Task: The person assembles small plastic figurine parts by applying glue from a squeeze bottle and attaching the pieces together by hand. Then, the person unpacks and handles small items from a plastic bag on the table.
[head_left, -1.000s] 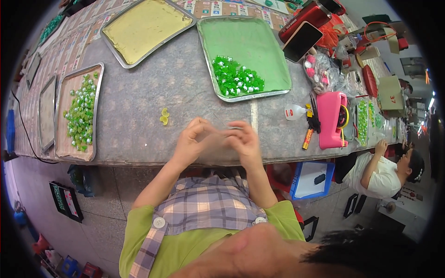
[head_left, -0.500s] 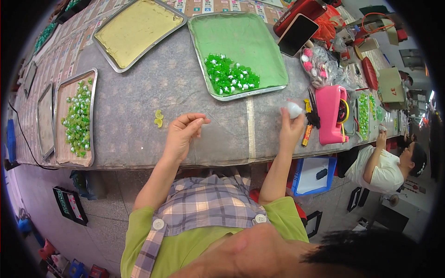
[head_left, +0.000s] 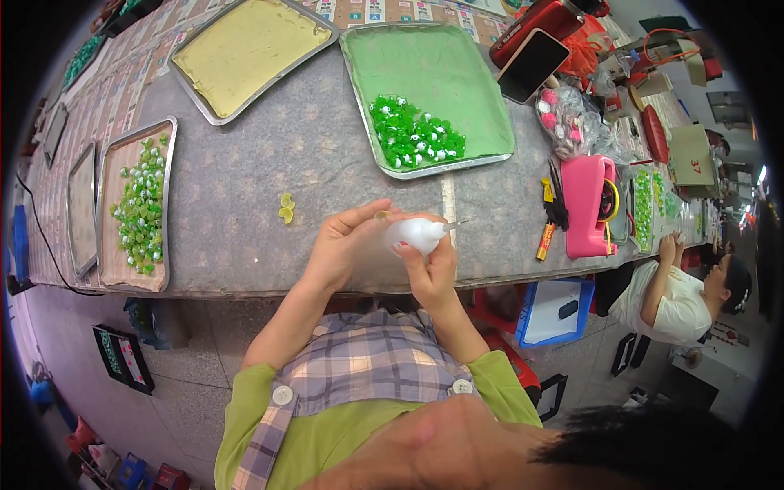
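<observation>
Right hand (head_left: 433,273), lower centre of the frame: fingers and thumb closed round a white squeeze bottle (head_left: 418,235). Bottle lies tilted nearly level, its thin nozzle directed toward the right of the frame; the grip near the shoulder leaves the tip uncovered, presumably for control of its direction.

Left hand (head_left: 343,245), just beside: thumb and fingers drawn together, with a small piece (head_left: 381,216), yellowish, apparently pinched at the tips. A fingertip hold would suit so slight an item and leave most of it exposed. Blur hides detail; cannot tell whether these fingers touch the bottle.

Two yellow-green pieces (head_left: 287,208) lie on the worktop (head_left: 229,180) left of the hands, likely set apart for easy single pickup.

Left tray (head_left: 114,273), far left of the frame, carries green-and-white pieces. Green-lined tray (head_left: 433,73), upper centre, has bright green and white pieces gathered in its near-left part. Raised rims probably keep them from straying. Pink tape dispenser (head_left: 581,220) and dark phone (head_left: 533,65) sit to the right, clear of the space around the hands.
</observation>
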Demonstrator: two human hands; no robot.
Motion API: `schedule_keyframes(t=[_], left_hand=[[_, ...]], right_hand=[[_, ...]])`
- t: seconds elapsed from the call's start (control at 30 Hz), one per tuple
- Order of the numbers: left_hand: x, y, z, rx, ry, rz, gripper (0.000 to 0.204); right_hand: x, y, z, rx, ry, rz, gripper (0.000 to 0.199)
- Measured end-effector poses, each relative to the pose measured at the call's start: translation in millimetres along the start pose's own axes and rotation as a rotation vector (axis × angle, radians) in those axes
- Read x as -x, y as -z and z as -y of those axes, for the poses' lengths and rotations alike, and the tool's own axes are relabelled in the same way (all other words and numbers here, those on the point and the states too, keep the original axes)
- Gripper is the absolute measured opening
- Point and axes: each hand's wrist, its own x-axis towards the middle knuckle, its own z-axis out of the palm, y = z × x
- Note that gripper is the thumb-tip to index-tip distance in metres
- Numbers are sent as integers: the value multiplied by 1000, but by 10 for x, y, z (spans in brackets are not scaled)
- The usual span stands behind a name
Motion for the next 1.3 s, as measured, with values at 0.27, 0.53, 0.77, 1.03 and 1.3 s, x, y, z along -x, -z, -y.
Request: schedule_keyframes(t=[0.27, 0.53, 0.77, 1.03, 1.3], left_hand=[[58, 135, 23, -52, -29, 58, 25], [23, 190, 68, 271, -34, 142, 33], [24, 123, 109, 339, -3, 159, 37], [29, 121, 131, 401, 3, 194, 40], [43, 106, 108, 391, 8, 186, 40]], right_hand=[[40, 54, 12, -462, -296, -16, 26], [55, 370, 2, -274, -129, -308, 39], [-42, 258, 105, -226, 141, -502, 40], [18, 271, 90, 48, 302, -345, 41], [29, 228, 70, 155, 338, -300, 41]])
